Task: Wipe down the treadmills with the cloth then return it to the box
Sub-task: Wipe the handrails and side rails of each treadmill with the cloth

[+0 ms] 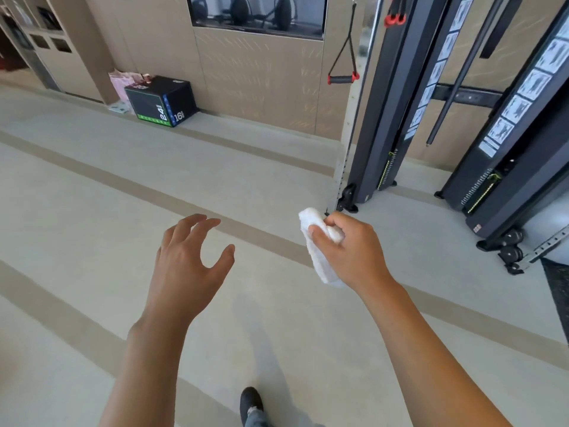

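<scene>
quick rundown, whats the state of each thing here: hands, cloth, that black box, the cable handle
right hand: grips the cloth, fingers curled round it
left hand: holds nothing, fingers spread and relaxed
cloth: white, folded, held above the floor
black box: on the floor against the wall, closed
cable handle: hanging free, unused

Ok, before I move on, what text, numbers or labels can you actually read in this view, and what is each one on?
"24" on the front face of the black plyo box by the wall.
"16" on the same box's right face.
Small print beside both numbers: too small to read.
Marking on the box's top: blurred.
White exercise charts on the cable machine's columns: figures only, captions unreadable.
Nothing is printed on the white cloth that the right hand grips.
</scene>
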